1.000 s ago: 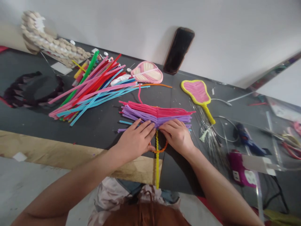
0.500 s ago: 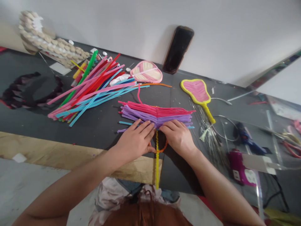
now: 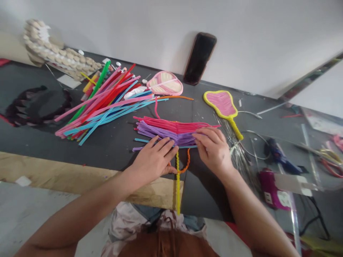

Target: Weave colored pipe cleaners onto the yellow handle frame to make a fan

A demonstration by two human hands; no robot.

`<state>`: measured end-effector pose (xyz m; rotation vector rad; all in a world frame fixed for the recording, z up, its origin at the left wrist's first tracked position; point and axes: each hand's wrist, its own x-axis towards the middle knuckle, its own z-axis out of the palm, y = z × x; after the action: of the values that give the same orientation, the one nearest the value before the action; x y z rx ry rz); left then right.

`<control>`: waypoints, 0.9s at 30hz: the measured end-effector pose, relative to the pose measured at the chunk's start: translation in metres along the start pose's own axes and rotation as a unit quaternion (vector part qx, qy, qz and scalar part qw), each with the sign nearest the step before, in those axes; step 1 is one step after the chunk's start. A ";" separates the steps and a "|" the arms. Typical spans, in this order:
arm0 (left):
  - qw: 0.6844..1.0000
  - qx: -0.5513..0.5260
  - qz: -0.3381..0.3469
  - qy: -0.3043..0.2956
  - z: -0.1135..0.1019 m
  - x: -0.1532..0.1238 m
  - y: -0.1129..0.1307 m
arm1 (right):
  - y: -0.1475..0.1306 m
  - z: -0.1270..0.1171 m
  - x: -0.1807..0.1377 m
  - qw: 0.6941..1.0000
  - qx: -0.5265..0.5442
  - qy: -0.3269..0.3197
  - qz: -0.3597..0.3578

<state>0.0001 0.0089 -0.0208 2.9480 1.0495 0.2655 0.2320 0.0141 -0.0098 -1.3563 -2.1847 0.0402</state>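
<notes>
A woven piece of pipe cleaners lies before me, with red strands point(image 3: 158, 123) above purple strands point(image 3: 152, 130) that bend along a central line. A blue strand point(image 3: 140, 140) runs beneath the purple. From the middle a yellow pipe cleaner stem point(image 3: 178, 192) points toward me, crossed by an orange loop point(image 3: 187, 160). My left hand point(image 3: 154, 155) lies flat on the lower left strands, fingers spread, its thumb by the stem and loop. My right hand point(image 3: 213, 150) has curled fingers pinched on the right ends of the purple strands.
Loose colored pipe cleaners point(image 3: 102, 100) are heaped to the left, beside a dark braided band point(image 3: 24, 103). Behind are a pink oval piece point(image 3: 166, 84) and a phone point(image 3: 199, 59) against the wall. A yellow-framed pink piece point(image 3: 221, 103), clear strips and a magenta device point(image 3: 270, 189) lie right.
My right hand has moved right and slightly up from the center to the right ends of the purple strands. My left hand has stayed on the left strands.
</notes>
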 end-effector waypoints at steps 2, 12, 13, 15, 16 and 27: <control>1.000 0.002 -0.001 0.005 0.000 0.000 0.000 | -0.011 0.003 -0.002 0.997 -0.034 -0.055 -0.045; 1.000 -0.012 0.009 -0.014 0.000 -0.005 -0.005 | -0.017 0.014 -0.014 0.950 -0.060 -0.293 -0.087; 1.000 -0.014 0.011 -0.022 -0.001 -0.006 -0.006 | -0.016 0.014 -0.014 0.949 -0.059 -0.296 -0.089; 0.999 -0.016 0.012 -0.039 -0.003 -0.008 -0.009 | -0.015 0.015 -0.013 0.949 -0.059 -0.298 -0.089; 0.999 -0.017 0.009 -0.046 -0.004 -0.009 -0.011 | -0.015 0.015 -0.014 0.949 -0.061 -0.296 -0.088; 0.994 -0.017 -0.010 -0.109 -0.020 -0.028 -0.041 | -0.015 0.024 -0.019 0.961 -0.064 -0.250 -0.095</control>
<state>-0.0494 0.0221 -0.0083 2.8510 1.0336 -0.0387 0.2149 -0.0023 -0.0338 -1.3012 -2.7755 0.1920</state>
